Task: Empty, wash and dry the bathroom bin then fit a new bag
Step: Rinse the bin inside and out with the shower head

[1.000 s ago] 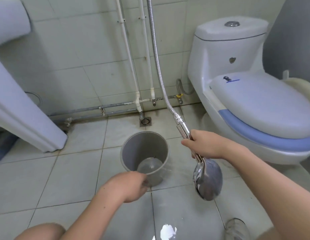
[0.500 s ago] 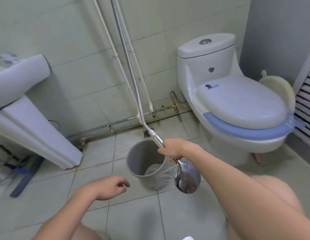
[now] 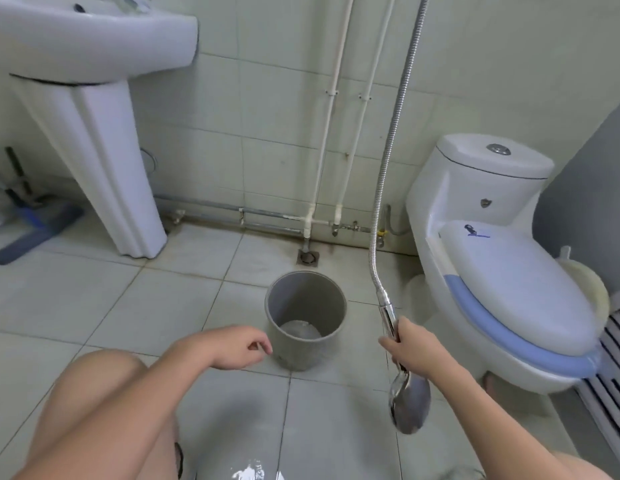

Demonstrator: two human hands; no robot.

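A grey round bin (image 3: 307, 320) stands upright on the tiled floor in front of me, with a little water at its bottom. My right hand (image 3: 410, 348) grips the chrome handle of a shower head (image 3: 409, 401), which hangs face down to the right of the bin on a metal hose (image 3: 393, 133). My left hand (image 3: 239, 346) hovers just left of the bin with loosely curled fingers and holds nothing. It does not touch the bin.
A white toilet (image 3: 502, 265) with a blue-edged seat stands at the right, a pedestal sink (image 3: 94, 98) at the left. A floor drain (image 3: 308, 256) lies behind the bin, below wall pipes. A blue mop head (image 3: 35, 230) rests far left. My bare knee (image 3: 104, 386) is low left.
My left hand let go of the bin and drew back to its left. My right hand moved the shower head from over the bin to its right. The view pulled back and up.
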